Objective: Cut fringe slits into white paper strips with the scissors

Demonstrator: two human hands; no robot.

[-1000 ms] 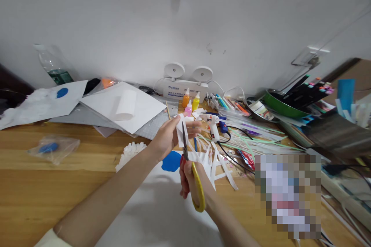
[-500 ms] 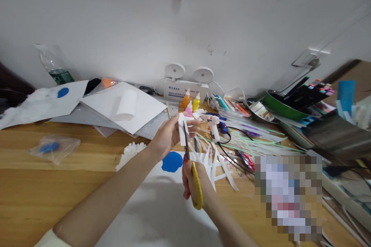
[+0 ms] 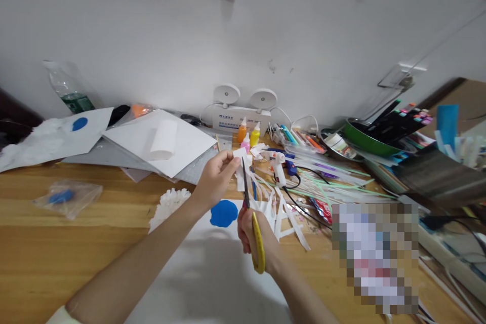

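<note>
My left hand [image 3: 217,174] pinches the upper left edge of a small piece of white paper [image 3: 240,182], held in the air above the table. In my right hand [image 3: 253,235] is a pair of scissors [image 3: 258,250] with yellow handles, its dark blades pointing up and lying across the paper. Whether the blades are cutting into it I cannot tell. Below my hands lies a large white sheet [image 3: 201,273] with a flat blue shape [image 3: 224,213] on it. Crumpled white material [image 3: 169,205] covers that sheet's left corner.
Behind my hands stand small paint bottles [image 3: 254,134] and a white glue gun [image 3: 280,168]. White paper strips [image 3: 296,228] spread to the right. A plastic bag [image 3: 72,198] lies left, near stacked white boards [image 3: 182,147]. A green pan [image 3: 370,139] holds markers at the right.
My left fingers have gone from spread behind the paper to pinching its edge. The paper now shows wider beside the blades. The scissors have barely moved.
</note>
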